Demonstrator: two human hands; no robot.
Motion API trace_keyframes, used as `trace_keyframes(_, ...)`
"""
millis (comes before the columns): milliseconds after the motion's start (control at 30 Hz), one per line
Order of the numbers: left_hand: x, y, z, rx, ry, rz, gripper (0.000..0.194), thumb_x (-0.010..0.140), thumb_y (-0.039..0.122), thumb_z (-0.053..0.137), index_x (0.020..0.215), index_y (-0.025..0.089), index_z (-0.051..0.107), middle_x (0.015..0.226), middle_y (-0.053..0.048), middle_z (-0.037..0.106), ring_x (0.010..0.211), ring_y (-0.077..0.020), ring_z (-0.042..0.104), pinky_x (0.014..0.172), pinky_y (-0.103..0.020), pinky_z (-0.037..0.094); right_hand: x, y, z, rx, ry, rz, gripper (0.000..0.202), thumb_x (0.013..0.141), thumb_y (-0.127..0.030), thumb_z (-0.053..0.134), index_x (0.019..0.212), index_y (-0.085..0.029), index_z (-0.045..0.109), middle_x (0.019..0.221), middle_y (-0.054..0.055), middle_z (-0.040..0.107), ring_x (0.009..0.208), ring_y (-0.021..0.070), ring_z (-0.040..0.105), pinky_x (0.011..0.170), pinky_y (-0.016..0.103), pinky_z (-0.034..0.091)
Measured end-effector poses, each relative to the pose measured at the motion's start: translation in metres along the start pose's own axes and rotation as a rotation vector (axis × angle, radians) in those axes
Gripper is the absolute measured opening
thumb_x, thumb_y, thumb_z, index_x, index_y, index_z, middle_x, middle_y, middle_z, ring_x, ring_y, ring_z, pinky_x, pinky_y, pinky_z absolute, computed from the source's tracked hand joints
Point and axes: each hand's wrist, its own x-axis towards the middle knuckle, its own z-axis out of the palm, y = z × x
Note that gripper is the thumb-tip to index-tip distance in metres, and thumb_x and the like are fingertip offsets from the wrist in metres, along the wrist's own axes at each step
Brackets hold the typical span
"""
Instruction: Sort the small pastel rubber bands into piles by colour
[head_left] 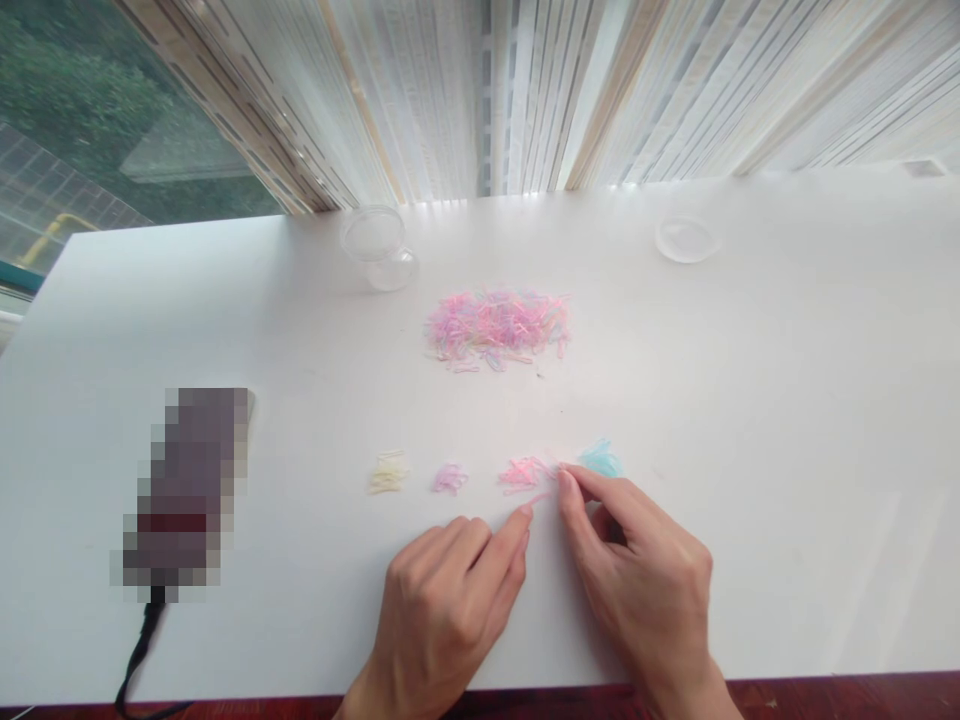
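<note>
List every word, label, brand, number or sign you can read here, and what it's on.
No text can be read.
Dark device: pixelated, so any writing is hidden.
Clear cup and round clear piece: no writing can be made out.

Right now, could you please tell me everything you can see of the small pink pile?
The small pink pile is a loose heap of thin, plastic-looking strands, lying on the white table between the purple pile and the blue pile. Strands stray along its right and lower edges, toward the left fingers and right fingers; whether either touches is unclear.
</note>
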Motion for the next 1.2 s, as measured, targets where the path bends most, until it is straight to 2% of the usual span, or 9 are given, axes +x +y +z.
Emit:
trace_keyframes(200, -0.0011, -0.0056, -0.003, 0.006, 0.01, 0.013, 0.019, 0.102, 0.012, 0.062, 0.114, 0.014, 0.076, 0.06, 0.004, 0.055, 0.052, -0.0157, 0.048, 0.055, -0.035, 0.032, 0.0001, 0.0002, 0.0013, -0.045, -0.007, -0.043, 0.012, 0.1, -0.016, 0.065, 0.095, -0.015, 0.076, 0.073, -0.002, 0.072, 0.055, 0.0084, 0.06, 0.062, 0.021, 0.049)
trace_keyframes(367, 0.0014, -0.004, -0.0002, 0.02, 0.026, 0.003, 0.02, 0.102, 0.013, 0.063, 0.118, 0.014, 0.075, 0.059, 0.005, 0.055, 0.051, -0.0157, 0.048, 0.056, -0.035, 0.032, 0.001, 0.0004, -0.0004, -0.052, -0.03, -0.037, 0.012, 0.099, -0.017, 0.067, 0.09, -0.017, 0.076, 0.07, -0.004, 0.069, 0.051, 0.0073, 0.056, 0.058, 0.021, 0.046)
trace_keyframes(533, 0.0007, -0.0043, -0.0016, -0.01, 0.02, 0.028, 0.022, 0.1, 0.009, 0.063, 0.119, 0.014, 0.074, 0.058, 0.005, 0.053, 0.051, -0.0155, 0.046, 0.055, -0.035, 0.029, 0.0011, 0.0015, -0.0013, -0.046, -0.029, -0.072, 0.01, 0.099, -0.016, 0.068, 0.094, -0.017, 0.076, 0.072, -0.003, 0.071, 0.056, 0.0078, 0.061, 0.062, 0.02, 0.049)
trace_keyframes(633, 0.0, -0.0044, -0.0024, -0.025, 0.003, 0.036, 0.018, 0.102, 0.013, 0.063, 0.115, 0.016, 0.076, 0.059, 0.005, 0.055, 0.052, -0.0154, 0.048, 0.055, -0.035, 0.03, -0.0004, 0.0019, -0.0006, -0.069, -0.032, -0.084, 0.009, 0.099, -0.018, 0.068, 0.098, -0.016, 0.077, 0.073, -0.002, 0.071, 0.057, 0.0087, 0.063, 0.062, 0.021, 0.048)
trace_keyframes(767, 0.0001, -0.004, -0.0013, -0.012, 0.007, 0.021, 0.018, 0.103, 0.02, 0.064, 0.115, 0.017, 0.077, 0.06, 0.004, 0.058, 0.051, -0.0149, 0.05, 0.055, -0.034, 0.032, -0.0017, 0.0024, 0.0018, -0.087, -0.052, -0.079, 0.011, 0.1, -0.017, 0.066, 0.096, -0.017, 0.076, 0.074, -0.002, 0.071, 0.057, 0.0087, 0.062, 0.059, 0.022, 0.046)
trace_keyframes(967, 0.0007, -0.0035, 0.0012, 0.009, 0.014, -0.007, 0.02, 0.104, 0.021, 0.063, 0.117, 0.017, 0.076, 0.06, 0.004, 0.061, 0.05, -0.0137, 0.053, 0.054, -0.033, 0.034, -0.0015, 0.002, 0.0046, -0.141, -0.022, -0.074, 0.012, 0.1, -0.017, 0.064, 0.091, -0.017, 0.073, 0.071, -0.002, 0.069, 0.056, 0.009, 0.061, 0.056, 0.023, 0.044)
trace_keyframes(1200, 0.0005, -0.0032, 0.0024, 0.029, 0.015, -0.017, 0.023, 0.104, 0.021, 0.061, 0.121, 0.014, 0.075, 0.06, 0.004, 0.061, 0.05, -0.0141, 0.054, 0.054, -0.033, 0.035, -0.0016, 0.0004, -0.0003, -0.037, -0.011, -0.016, 0.009, 0.096, -0.015, 0.067, 0.089, -0.018, 0.072, 0.068, -0.004, 0.067, 0.049, 0.0074, 0.054, 0.055, 0.02, 0.047)
